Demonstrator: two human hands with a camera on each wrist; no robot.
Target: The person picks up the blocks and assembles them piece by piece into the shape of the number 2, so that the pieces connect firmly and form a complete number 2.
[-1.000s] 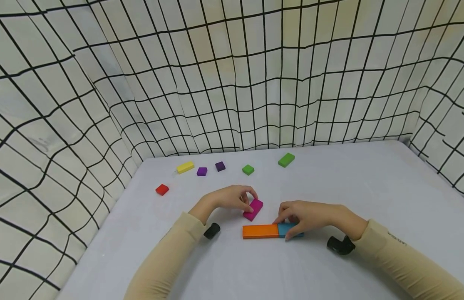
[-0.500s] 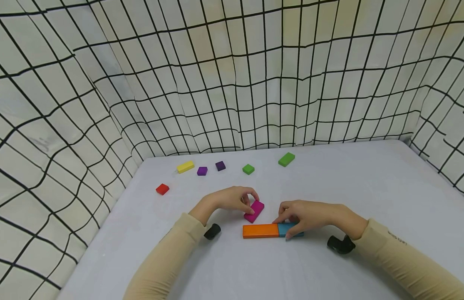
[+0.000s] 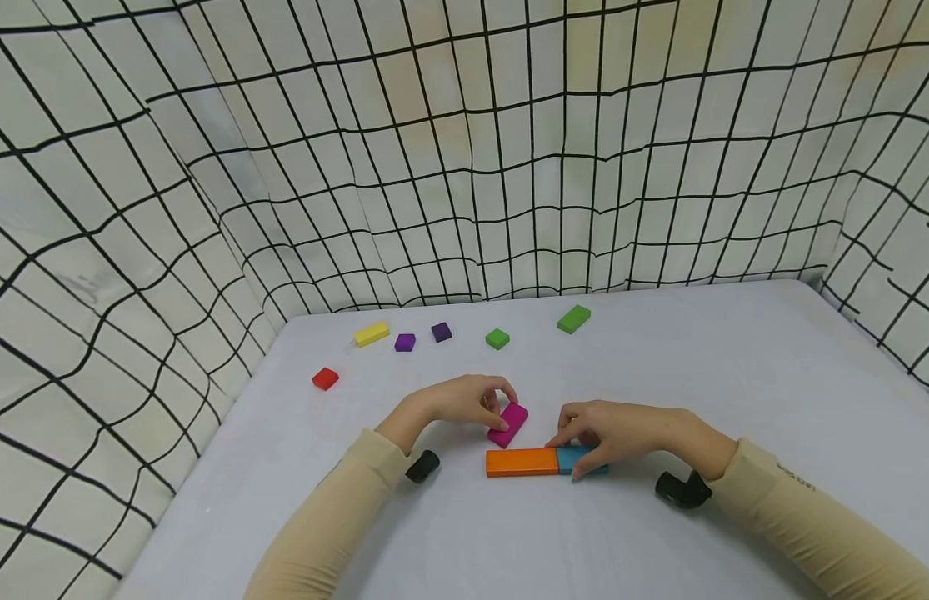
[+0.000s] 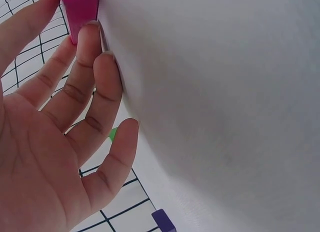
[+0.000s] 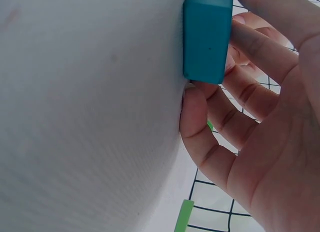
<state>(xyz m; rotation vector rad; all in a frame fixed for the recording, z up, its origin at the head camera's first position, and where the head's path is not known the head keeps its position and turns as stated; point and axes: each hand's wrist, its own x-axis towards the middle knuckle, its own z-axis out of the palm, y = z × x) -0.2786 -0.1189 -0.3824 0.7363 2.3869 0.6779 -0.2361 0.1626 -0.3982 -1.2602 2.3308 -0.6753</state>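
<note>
My left hand [image 3: 464,402] pinches a magenta block [image 3: 513,423] between thumb and fingers, the block lying at a slant on the white table. In the left wrist view the magenta block [image 4: 81,11] shows at the top, between the thumb and fingertips. My right hand [image 3: 614,432] grips a blue block [image 3: 572,460], with the thumb on its near side and the fingers on its far side. The blue block's end [image 5: 206,41] faces the right wrist camera. An orange block [image 3: 521,462] lies end to end with the blue one, in a straight row just in front of the magenta block.
Along the back of the table [image 3: 719,358] lie a yellow block [image 3: 371,334], a purple block [image 3: 405,342], a dark purple block [image 3: 441,332] and two green blocks [image 3: 497,338]. A red block [image 3: 325,378] is at the left. A black grid-patterned white cloth [image 3: 509,167] rises behind.
The magenta block has shifted very slightly toward the orange block, with my left hand moving along. My right hand and the orange and blue row have stayed in place.
</note>
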